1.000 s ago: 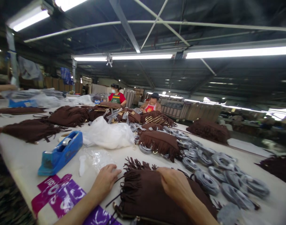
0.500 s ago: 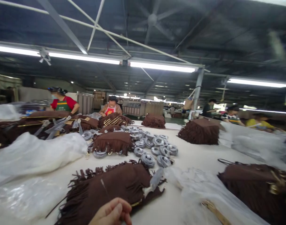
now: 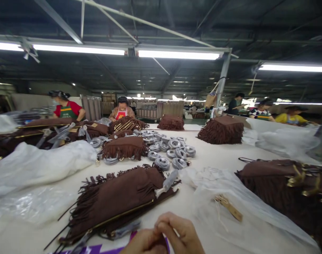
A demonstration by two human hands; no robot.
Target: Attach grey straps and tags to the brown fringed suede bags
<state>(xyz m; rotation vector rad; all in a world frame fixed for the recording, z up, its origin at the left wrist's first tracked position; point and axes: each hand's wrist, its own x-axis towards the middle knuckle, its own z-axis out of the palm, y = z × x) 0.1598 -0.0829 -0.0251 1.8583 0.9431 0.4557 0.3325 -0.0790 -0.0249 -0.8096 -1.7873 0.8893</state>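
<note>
At the bottom edge my left hand [image 3: 143, 242] and my right hand [image 3: 180, 231] meet, fingertips pinched together. Whatever is between those fingers is hidden or too small to make out. Just beyond them lies a brown fringed bag [image 3: 124, 194], flat on the table, with a gold zipper along its near edge. A grey-wrapped piece [image 3: 168, 181] rests on the bag's right end, and another wrapped piece [image 3: 126, 228] lies near its front edge, close to my left hand. Purple material [image 3: 89, 249] shows under and beside my hands, partly cut off by the frame.
A paper tag [image 3: 231, 209] lies on a clear plastic bag [image 3: 214, 187] to the right. Fringed bags with gold hardware [image 3: 277, 180] are stacked beyond it. Coiled grey-wrapped straps [image 3: 174, 144] cover mid-table. White plastic [image 3: 44, 164] is at left. Several people work across the room.
One hand showed over the bag's near edge before; now both hands are together, farther right. The view has tilted down, showing more of the bag's front and the purple material.
</note>
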